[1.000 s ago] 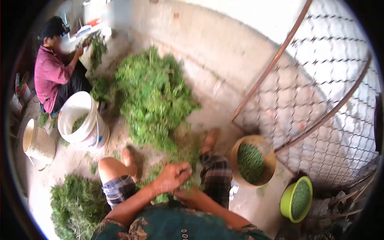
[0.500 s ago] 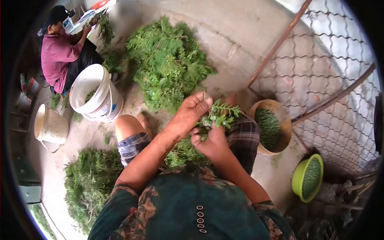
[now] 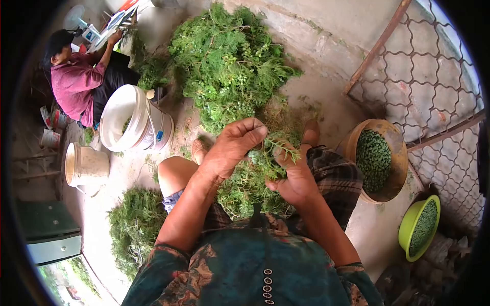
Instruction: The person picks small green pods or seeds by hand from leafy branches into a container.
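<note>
A leafy green sprig with small bluish-green berries (image 3: 263,159) is between my two hands, above my lap. My right hand (image 3: 293,176) is closed around it, thumb up, and leafy tips stick out past the thumb. My left hand (image 3: 237,143) is closed in a pinch at the sprig's left side, thumb against bent fingers. What lies inside that pinch is hidden. Below both hands, more cut greenery (image 3: 245,191) lies across my lap.
A large heap of branches (image 3: 229,66) lies ahead, a smaller pile (image 3: 133,229) at left. To the right stand a bucket of green berries (image 3: 375,158) and a lime-green basin (image 3: 421,229) by wire mesh (image 3: 423,76). White buckets (image 3: 135,120) stand left, near a seated person (image 3: 76,81).
The view has shifted, so the surroundings appear further right. My right thumb has come up over the sprig, and my left hand has turned, its fingers now lower beside the berries.
</note>
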Motion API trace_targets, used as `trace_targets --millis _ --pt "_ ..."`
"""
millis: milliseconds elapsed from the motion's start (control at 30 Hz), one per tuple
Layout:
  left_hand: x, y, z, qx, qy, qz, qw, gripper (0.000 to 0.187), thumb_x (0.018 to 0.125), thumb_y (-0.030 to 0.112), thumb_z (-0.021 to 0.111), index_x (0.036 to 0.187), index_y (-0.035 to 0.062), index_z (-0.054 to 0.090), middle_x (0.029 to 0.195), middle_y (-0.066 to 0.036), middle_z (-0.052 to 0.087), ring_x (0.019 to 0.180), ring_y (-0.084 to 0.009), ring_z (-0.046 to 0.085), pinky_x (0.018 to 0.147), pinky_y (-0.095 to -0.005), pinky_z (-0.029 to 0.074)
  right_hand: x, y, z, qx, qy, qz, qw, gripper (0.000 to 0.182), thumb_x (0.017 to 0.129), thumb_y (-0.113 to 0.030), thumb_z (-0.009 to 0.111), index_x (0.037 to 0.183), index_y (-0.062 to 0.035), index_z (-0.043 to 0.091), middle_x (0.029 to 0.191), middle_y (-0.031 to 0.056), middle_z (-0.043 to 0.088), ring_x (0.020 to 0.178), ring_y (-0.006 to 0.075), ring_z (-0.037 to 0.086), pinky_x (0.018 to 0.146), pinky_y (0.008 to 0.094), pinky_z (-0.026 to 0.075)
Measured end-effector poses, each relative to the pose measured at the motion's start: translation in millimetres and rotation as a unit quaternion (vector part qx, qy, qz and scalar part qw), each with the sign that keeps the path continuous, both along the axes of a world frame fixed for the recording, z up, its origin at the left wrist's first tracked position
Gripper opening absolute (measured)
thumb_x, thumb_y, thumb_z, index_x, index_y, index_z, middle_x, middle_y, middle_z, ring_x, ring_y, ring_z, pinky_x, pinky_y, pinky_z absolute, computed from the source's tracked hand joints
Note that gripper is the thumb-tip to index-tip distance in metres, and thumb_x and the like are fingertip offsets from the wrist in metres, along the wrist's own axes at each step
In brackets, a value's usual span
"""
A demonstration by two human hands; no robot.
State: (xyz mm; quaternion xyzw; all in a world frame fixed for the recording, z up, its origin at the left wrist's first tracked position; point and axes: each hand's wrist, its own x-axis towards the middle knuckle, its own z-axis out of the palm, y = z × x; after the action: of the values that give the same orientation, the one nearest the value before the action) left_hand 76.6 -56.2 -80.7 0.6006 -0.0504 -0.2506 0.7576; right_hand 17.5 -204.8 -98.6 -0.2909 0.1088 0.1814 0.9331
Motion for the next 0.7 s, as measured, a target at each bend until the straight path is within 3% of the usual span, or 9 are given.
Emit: trace_targets --millis 167,300,367,400,467,500,567,667,700 --pt "2 0 -8 0.103 -0.094 -0.018 0.99 0.011 0.088 0.017 0.059 0.088 0.0056 0.059 0.075 0.006 0.052 0.069 -0.0024 0.044 0.064 -0.0193 0.038 4 5 -1 -0.089 0.0 0.005 0.996 0.02 0.088 -0.024 0.058 0.101 -0.0101 0.051 0.076 -0.0001 0.05 0.057 0.0109 0.044 0.042 0.0262 0.036" --pt "1 4 -12 0.077 -0.027 0.005 0.997 0.011 0.088 0.016 0.057 0.091 0.0059 0.058 0.076 0.003 0.055 0.07 -0.0045 0.048 0.065 -0.0189 0.039 4 3 0 -0.078 0.004 0.014 0.997 0.014 0.09 -0.02 0.054 0.098 -0.0096 0.05 0.075 0.0001 0.049 0.056 0.0102 0.043 0.042 0.0253 0.035" --pt "3 11 -12 -0.164 0.184 -0.023 0.969 0.011 0.088 0.017 0.056 0.092 0.0075 0.057 0.076 -0.001 0.057 0.068 -0.0083 0.051 0.059 -0.0193 0.041 3 3 -1 0.016 0.0 0.005 1.0 0.011 0.09 -0.017 0.051 0.097 -0.0086 0.05 0.076 0.0013 0.05 0.055 0.0107 0.044 0.041 0.0245 0.035" --pt "1 9 -13 -0.164 0.184 -0.023 0.969 0.011 0.088 0.017 0.056 0.092 0.0075 0.057 0.076 -0.001 0.057 0.068 -0.0083 0.051 0.059 -0.0193 0.041 3 2 -6 0.016 0.0 0.004 1.0 0.011 0.09 -0.017 0.051 0.097 -0.0086 0.05 0.076 0.0013 0.05 0.055 0.0107 0.044 0.041 0.0245 0.035" --pt "-2 2 -14 -0.149 0.254 0.101 0.95 0.012 0.087 0.019 0.058 0.092 0.0087 0.056 0.076 -0.004 0.058 0.06 -0.0108 0.05 0.047 -0.019 0.039 5 -4 -21 0.209 0.027 0.003 0.978 0.011 0.089 -0.015 0.048 0.095 -0.0073 0.052 0.078 0.0036 0.051 0.055 0.0121 0.046 0.04 0.024 0.037" --pt "-2 2 -14 -0.15 0.255 0.098 0.95 0.012 0.087 0.019 0.058 0.092 0.0087 0.056 0.076 -0.004 0.058 0.06 -0.0108 0.05 0.047 -0.019 0.039 7 -9 -22 0.246 0.028 0.008 0.969 0.013 0.087 -0.014 0.046 0.094 -0.0052 0.053 0.078 0.0057 0.052 0.055 0.0131 0.047 0.038 0.0245 0.038" --pt "-2 3 -14 -0.211 0.26 0.133 0.933 0.015 0.085 0.021 0.061 0.091 0.0088 0.055 0.078 -0.006 0.057 0.051 -0.0105 0.045 0.038 -0.0187 0.032 9 -28 -13 0.276 0.048 -0.009 0.96 0.015 0.088 -0.014 0.047 0.092 -0.0019 0.053 0.078 0.007 0.052 0.055 0.0129 0.047 0.037 0.025 0.038" --pt "3 14 -21 -0.162 0.257 0.169 0.938 0.015 0.084 0.019 0.063 0.096 0.0125 0.056 0.086 0.006 0.051 0.055 -0.0064 0.038 0.045 -0.0186 0.028 11 -93 -1 0.279 0.013 -0.067 0.958 0.017 0.089 -0.016 0.046 0.093 -0.0013 0.053 0.08 0.0093 0.053 0.055 0.0129 0.048 0.036 0.0254 0.038" --pt "4 14 -18 -0.185 0.253 0.142 0.939 0.013 0.086 0.019 0.061 0.095 0.0111 0.056 0.085 0.004 0.053 0.054 -0.0061 0.039 0.045 -0.0176 0.03 9 -120 4 0.222 -0.032 -0.112 0.968 0.016 0.089 -0.016 0.046 0.094 -0.0016 0.053 0.08 0.0095 0.053 0.056 0.0121 0.048 0.038 0.025 0.038"
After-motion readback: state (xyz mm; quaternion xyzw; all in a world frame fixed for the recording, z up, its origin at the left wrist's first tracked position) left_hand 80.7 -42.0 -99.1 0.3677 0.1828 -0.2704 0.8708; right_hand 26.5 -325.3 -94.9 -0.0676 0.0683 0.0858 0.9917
